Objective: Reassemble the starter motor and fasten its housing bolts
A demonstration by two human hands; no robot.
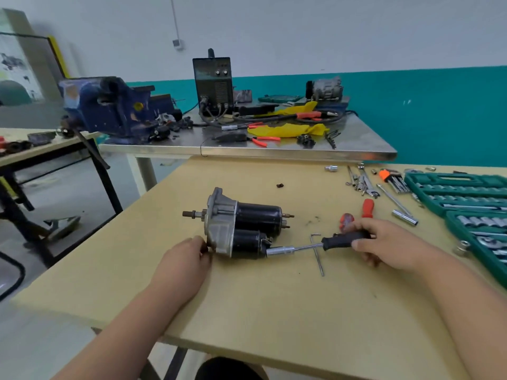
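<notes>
While left hand grips starter motor at frame centre, right hand grips nut driver, socket against motor's rear.

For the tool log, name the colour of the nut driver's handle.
Black handle, gripped by the right hand; head view.

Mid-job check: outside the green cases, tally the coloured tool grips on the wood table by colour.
Black: 1, the socket driver gripped by the right hand
Red: 2, the screwdriver handles
Orange: 1, the hex-key set holder
Total: 4
</notes>
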